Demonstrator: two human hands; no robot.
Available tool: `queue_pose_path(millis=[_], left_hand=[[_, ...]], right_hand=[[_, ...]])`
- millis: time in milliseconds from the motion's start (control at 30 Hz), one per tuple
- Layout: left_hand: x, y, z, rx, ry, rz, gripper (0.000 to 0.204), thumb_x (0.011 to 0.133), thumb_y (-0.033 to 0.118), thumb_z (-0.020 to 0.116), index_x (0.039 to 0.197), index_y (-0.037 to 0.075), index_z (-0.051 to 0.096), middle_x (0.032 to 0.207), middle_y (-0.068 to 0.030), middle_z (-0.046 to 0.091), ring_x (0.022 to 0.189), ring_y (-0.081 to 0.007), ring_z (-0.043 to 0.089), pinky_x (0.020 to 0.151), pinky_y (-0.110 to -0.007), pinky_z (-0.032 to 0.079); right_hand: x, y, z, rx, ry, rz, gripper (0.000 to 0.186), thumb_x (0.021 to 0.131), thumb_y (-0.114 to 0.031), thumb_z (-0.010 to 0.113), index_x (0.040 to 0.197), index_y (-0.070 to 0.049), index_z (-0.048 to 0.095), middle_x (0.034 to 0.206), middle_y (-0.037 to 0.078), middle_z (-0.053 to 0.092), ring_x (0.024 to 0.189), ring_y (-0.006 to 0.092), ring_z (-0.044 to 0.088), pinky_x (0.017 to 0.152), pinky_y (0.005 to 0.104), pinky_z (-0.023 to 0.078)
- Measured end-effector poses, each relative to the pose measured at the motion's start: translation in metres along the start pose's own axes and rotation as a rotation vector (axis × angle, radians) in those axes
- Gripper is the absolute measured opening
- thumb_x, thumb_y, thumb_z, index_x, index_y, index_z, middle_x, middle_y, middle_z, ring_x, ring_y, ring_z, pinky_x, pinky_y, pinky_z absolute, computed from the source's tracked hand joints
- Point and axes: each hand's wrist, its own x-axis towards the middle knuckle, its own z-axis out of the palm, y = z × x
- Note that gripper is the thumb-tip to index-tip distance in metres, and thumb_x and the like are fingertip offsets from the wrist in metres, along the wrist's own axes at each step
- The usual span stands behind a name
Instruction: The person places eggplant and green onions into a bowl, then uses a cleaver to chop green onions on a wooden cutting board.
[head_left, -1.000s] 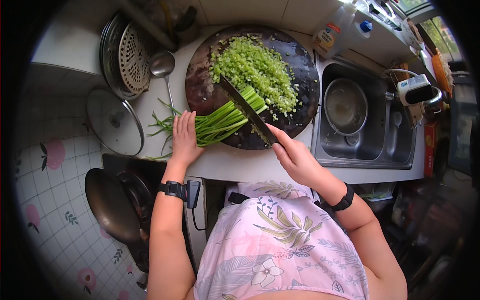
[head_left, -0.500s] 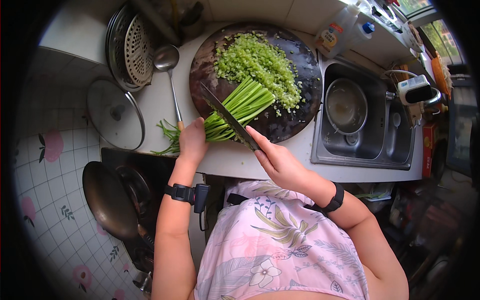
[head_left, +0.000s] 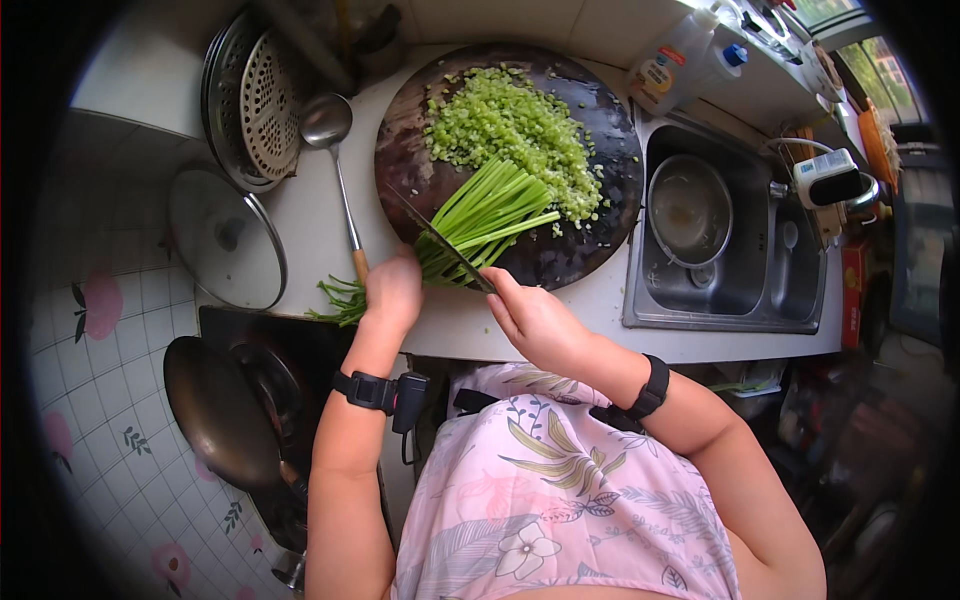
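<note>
My left hand (head_left: 394, 288) is closed around a bunch of green celery stalks (head_left: 490, 215), with the leafy ends poking out to its left. The cut ends lie on a round dark chopping board (head_left: 410, 110). In my right hand (head_left: 540, 325) is the handle of a kitchen knife (head_left: 440, 238). Its blade stands nearly edge-on across the bunch, pointing up and left, close to my left fingers. One stalk sticks out beyond the others to the right. Behind the stalks, a heap of chopped green pieces (head_left: 515, 125) spreads over the board's far half.
A ladle (head_left: 345, 190) lies left of the board, near a glass lid (head_left: 228, 235) and a perforated steamer plate (head_left: 270, 105). A wok (head_left: 220, 410) sits at lower left. On the right, a double sink (head_left: 735, 300) holds a metal bowl (head_left: 690, 210); bottles (head_left: 672, 65) stand behind it.
The knife has turned more edge-on and shifted slightly left and down with my right hand. My left hand has moved a little right and down. One stalk now juts out rightward.
</note>
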Motion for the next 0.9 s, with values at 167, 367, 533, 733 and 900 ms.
queue_pose_path(millis=[167, 367, 533, 733, 900], left_hand=[[0.005, -0.003, 0.003, 0.004, -0.04, 0.009, 0.026, 0.07, 0.005, 0.065, 0.093, 0.0, 0.053, 0.075, -0.0174, 0.066, 0.07, -0.0336, 0.067, 0.06, -0.04, 0.054], [0.006, -0.005, 0.005, 0.111, -0.073, 0.035, 0.024, 0.073, 0.006, 0.062, 0.094, 0.001, 0.053, 0.074, -0.015, 0.067, 0.068, -0.0293, 0.067, 0.057, -0.037, 0.053], [0.009, -0.007, 0.005, 0.168, -0.087, 0.071, 0.02, 0.077, 0.009, 0.06, 0.094, 0.002, 0.054, 0.073, -0.0111, 0.067, 0.066, -0.024, 0.068, 0.053, -0.033, 0.053], [0.011, -0.009, 0.004, 0.222, -0.108, 0.135, 0.015, 0.077, 0.01, 0.059, 0.091, 0.004, 0.056, 0.071, -0.0088, 0.067, 0.064, -0.0221, 0.068, 0.05, -0.032, 0.052], [0.012, -0.014, 0.003, 0.254, -0.096, 0.203, 0.014, 0.076, 0.008, 0.059, 0.089, 0.004, 0.056, 0.069, -0.0091, 0.066, 0.061, -0.0227, 0.067, 0.049, -0.033, 0.051]], right_hand=[[0.008, 0.004, 0.002, -0.003, 0.039, -0.014, 0.028, 0.096, -0.016, 0.046, 0.119, 0.0, 0.041, 0.066, 0.025, 0.058, 0.065, 0.0439, 0.058, 0.06, 0.0516, 0.045], [0.013, 0.003, 0.001, -0.006, -0.077, 0.104, 0.028, 0.096, -0.013, 0.043, 0.121, 0.0, 0.041, 0.072, 0.025, 0.06, 0.069, 0.043, 0.059, 0.063, 0.0484, 0.046], [0.021, 0.002, 0.0, 0.001, -0.065, 0.134, 0.029, 0.093, -0.012, 0.046, 0.119, 0.001, 0.044, 0.069, 0.025, 0.059, 0.066, 0.0429, 0.059, 0.061, 0.0487, 0.046], [0.028, 0.004, 0.002, 0.003, -0.091, 0.189, 0.031, 0.092, -0.013, 0.047, 0.119, 0.0, 0.045, 0.07, 0.026, 0.059, 0.068, 0.0441, 0.059, 0.063, 0.0492, 0.047], [0.042, 0.006, 0.009, 0.005, -0.069, 0.173, 0.028, 0.092, -0.014, 0.047, 0.115, 0.001, 0.046, 0.071, 0.026, 0.059, 0.07, 0.0442, 0.059, 0.064, 0.0493, 0.047]])
